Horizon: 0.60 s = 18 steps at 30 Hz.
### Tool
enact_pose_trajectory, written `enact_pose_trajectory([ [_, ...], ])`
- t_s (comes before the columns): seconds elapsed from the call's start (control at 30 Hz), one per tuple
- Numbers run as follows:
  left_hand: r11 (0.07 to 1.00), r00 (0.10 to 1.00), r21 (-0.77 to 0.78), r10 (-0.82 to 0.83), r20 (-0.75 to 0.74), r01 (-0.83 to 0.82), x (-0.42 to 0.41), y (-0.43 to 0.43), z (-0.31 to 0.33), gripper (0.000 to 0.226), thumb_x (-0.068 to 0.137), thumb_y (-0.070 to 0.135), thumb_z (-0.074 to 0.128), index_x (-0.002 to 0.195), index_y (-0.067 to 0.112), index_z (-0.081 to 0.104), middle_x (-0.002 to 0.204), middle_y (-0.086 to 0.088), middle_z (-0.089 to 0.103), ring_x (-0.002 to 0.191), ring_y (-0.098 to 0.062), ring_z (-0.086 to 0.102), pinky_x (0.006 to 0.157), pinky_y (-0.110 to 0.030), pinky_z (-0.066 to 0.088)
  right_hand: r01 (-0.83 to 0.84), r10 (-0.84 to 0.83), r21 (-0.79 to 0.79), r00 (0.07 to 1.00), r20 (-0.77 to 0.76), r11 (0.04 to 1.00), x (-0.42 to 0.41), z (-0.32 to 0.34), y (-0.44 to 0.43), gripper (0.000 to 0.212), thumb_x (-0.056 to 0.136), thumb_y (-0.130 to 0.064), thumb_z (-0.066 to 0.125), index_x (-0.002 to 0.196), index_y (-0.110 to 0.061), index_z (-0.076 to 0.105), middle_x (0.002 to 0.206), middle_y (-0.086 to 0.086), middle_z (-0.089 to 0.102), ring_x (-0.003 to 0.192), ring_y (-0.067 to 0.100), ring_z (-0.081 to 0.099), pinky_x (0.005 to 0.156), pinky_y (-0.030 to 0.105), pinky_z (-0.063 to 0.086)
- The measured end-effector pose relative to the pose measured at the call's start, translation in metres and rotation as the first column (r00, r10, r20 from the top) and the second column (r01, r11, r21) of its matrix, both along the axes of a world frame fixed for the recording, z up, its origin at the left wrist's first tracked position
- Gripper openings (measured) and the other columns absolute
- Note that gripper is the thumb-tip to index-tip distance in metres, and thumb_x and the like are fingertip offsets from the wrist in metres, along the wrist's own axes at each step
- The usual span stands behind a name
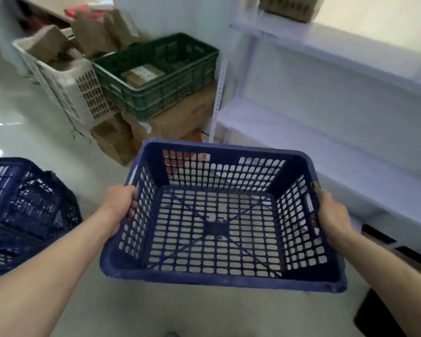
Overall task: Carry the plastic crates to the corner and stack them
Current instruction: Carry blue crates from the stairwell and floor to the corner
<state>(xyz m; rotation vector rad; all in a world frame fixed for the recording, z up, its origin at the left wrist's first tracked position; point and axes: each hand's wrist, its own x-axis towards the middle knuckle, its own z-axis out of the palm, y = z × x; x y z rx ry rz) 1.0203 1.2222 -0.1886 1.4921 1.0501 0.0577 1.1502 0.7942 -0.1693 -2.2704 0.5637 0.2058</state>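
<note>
Hands on both sides here: the left hand grips the left wall of the crate, fingers curled over the rim and into the lattice. The right hand clamps the opposite wall, thumb up by the rim. So the crate hangs between the two hands, open side up, clear of the floor, and it's empty: you can see pale floor through the slotted bottom.

Out past the left hand, low and close, sits a blue pile of the same kind of crates, tilted; how many are in it I can't tell.

Ahead of the hands, in the corner, a green crate rests on brown cartons. Inside it lies a small box with a pale label, and the print is too blurred to read. Touching the green one on its left side is a white crate, stuffed with brown paper, and brown bags stand behind it.

Beyond the right hand runs a white shelf, its lower board just beside the crate's far right corner. No writing on the held crate that I can make out.
</note>
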Motion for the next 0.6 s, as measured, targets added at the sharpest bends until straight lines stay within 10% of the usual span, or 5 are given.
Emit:
enact_pose_trajectory([
  [0.6, 0.909, 0.91, 0.081, -0.413, 0.039, 0.409, 0.098, -0.33, 0.057, 0.01, 0.087, 0.01, 0.051, 0.08, 0.006, 0.057, 0.068, -0.013, 0.052, 0.054, -0.023, 0.042, 0.055, -0.034, 0.036, 0.457, -0.459, 0.082, 0.888, 0.005, 0.886, -0.104, 0.049, -0.334, 0.069, 0.09, -0.072, 0.033, 0.08, -0.013, 0.068, 0.084, 0.014, 0.07, 0.08, 0.038, 0.066, 0.077, 0.051, 0.051],
])
